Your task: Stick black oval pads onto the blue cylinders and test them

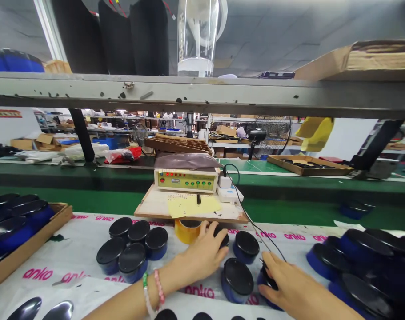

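Observation:
Short round blue pieces with glossy black tops stand on the white sheet. My left hand (202,251) curls its fingers around one such round piece (224,239), partly hidden by the fingers, beside a roll of yellow tape (186,231). At the right, my right hand (284,278) grips another round piece (266,280), mostly covered by the fingers. A thin cable (258,231) runs down toward that hand; whether the fingers hold it too, I cannot make out. Between my hands stand a round piece (246,247) and a nearer one (237,280).
Several round pieces (133,261) cluster at left, with more (358,262) at right. A cardboard box (32,246) holds others. Behind, a tester with lights (187,180) sits on a wooden board (149,204) with a power adapter (229,193). A metal shelf (242,93) crosses above.

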A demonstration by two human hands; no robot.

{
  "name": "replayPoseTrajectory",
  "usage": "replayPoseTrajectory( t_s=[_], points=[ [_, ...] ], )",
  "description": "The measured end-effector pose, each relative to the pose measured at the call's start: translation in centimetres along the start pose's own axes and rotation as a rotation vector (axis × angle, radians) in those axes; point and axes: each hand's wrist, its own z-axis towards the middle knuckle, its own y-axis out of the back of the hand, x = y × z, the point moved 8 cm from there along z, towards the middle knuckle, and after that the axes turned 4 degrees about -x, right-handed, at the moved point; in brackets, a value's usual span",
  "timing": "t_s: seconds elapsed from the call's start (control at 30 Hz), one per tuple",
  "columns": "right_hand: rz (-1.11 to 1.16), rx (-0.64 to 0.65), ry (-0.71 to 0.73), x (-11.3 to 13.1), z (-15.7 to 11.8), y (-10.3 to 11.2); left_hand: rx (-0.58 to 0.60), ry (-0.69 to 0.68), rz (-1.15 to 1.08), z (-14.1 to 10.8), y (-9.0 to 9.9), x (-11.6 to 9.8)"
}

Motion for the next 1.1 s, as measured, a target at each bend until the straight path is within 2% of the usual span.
replayPoseTrajectory(
  t_s=[0.1,0.3,0.43,0.53,0.6,0.67,0.77,0.87,1.0,1.1],
  points=[
    [0.067,-0.049,0.070,1.1,-0.1,0.3,-0.025,-0.054,-0.057,0.3,-0.6,0.2],
    [0.122,-0.033,0.113,1.9,-0.2,1.5,-0.029,-0.121,-0.149,0.3,-0.6,-0.2],
    [0.151,-0.165,0.141,2.4,1.9,3.3,-0.041,-0.101,-0.174,0.6,-0.7,0.4],
    [0.151,-0.148,0.163,3.0,4.2,2.9,-0.052,-0.090,-0.194,0.8,-0.6,0.7],
    [0.160,-0.142,0.173,3.1,5.0,2.9,-0.055,-0.090,-0.211,0.8,-0.1,0.6],
    [0.174,-0.169,0.164,3.0,5.0,3.8,-0.080,-0.087,-0.226,0.8,0.8,0.2],
    [0.227,-0.207,0.166,3.7,3.6,6.0,-0.119,-0.082,-0.258,0.5,2.4,-0.9],
    [0.356,-0.197,0.235,5.7,1.9,7.5,-0.137,-0.100,-0.362,0.1,3.7,-2.5],
    [0.455,-0.211,0.286,7.3,1.2,7.9,-0.167,-0.188,-0.500,-0.2,4.9,-4.2],
    [0.498,-0.213,0.301,7.4,1.4,7.7,-0.172,-0.159,-0.485,-0.3,5.0,-3.9]
  ],
)
